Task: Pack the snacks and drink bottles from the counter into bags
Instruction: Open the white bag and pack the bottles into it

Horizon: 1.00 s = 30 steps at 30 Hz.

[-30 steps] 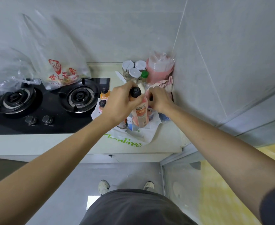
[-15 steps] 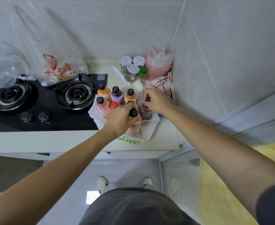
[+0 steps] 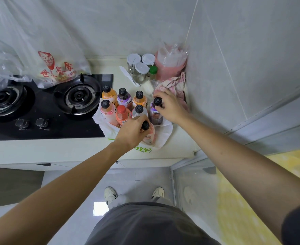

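Observation:
Several drink bottles stand upright in an open white bag point(image 3: 165, 137) with green lettering, at the counter's front edge. My left hand point(image 3: 131, 132) grips the neck of a pink bottle point(image 3: 150, 134) with a black cap at the bag's front. My right hand point(image 3: 169, 106) holds the top of a purple bottle point(image 3: 156, 114) at the bag's right side. Behind them stand orange bottles point(image 3: 108, 95), another purple bottle point(image 3: 124, 98), a pink one point(image 3: 107, 113), a red-capped one point(image 3: 122, 114) and a pale one point(image 3: 139, 110).
A black gas hob point(image 3: 39, 106) lies to the left, with clear plastic bags point(image 3: 53, 68) of snacks on its burners. Spice jars point(image 3: 140, 69), a pink container point(image 3: 170, 66) and a pink cloth point(image 3: 177, 85) fill the back right corner against the wall.
My left hand has lowered the pink bottle from above the group down into the front of the bag. My right hand has stayed on the purple bottle.

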### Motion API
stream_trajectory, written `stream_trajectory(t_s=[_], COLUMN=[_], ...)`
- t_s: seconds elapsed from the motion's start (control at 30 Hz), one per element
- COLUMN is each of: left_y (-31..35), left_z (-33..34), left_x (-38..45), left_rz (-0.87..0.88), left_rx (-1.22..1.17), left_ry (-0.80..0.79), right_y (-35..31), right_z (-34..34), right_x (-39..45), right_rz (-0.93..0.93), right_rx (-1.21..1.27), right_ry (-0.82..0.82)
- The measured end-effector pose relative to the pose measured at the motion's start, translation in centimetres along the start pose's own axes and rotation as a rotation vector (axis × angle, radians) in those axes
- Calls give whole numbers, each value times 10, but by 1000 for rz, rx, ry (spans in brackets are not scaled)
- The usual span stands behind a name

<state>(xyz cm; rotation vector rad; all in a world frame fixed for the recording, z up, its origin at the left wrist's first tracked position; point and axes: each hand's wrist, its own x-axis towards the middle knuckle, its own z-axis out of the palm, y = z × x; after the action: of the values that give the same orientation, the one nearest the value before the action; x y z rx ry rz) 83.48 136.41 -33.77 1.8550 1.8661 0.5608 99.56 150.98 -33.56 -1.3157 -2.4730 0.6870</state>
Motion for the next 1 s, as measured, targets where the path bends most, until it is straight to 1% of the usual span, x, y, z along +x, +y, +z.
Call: stream_trajectory(t_s=[0.07, 0.17, 0.2, 0.23, 0.3, 0.37, 0.47, 0.53, 0.73, 0.83, 0.93, 1.0], left_y=[2, 3, 3, 3, 3, 4, 3, 1, 3, 7, 7, 5], left_z=[1, 4, 5, 6, 8, 10, 13, 14, 14, 14, 13, 12], left_x=[3, 5, 5, 5, 4, 3, 1, 0, 4, 8, 8, 7], left_rz=[3, -16, -27, -35, -41, -53, -74, -85, -84, -70, -64, -61], left_rx=[-11, -38, -48, -55, -61, -71, -87, -96, -93, -81, -75, -75], left_ry=[2, 6, 12, 19, 35, 51, 70, 79, 73, 63, 67, 66], right_y=[0, 7, 11, 16, 25, 30, 32, 33, 34, 41, 47, 49], right_z=[1, 10, 15, 22, 35, 48, 64, 72, 82, 82, 80, 78], right_x=[-8, -29, -37, -45, -59, -67, -69, -66, -57, -55, -53, -53], right_rz=[30, 90, 100, 108, 117, 122, 117, 111, 196, 208, 213, 224], right_rx=[26, 90, 84, 72, 28, 9, -23, -77, -232, -230, -228, -133], right_ry=[79, 272, 298, 291, 211, 91, -144, -213, -213, -210, -245, -187])
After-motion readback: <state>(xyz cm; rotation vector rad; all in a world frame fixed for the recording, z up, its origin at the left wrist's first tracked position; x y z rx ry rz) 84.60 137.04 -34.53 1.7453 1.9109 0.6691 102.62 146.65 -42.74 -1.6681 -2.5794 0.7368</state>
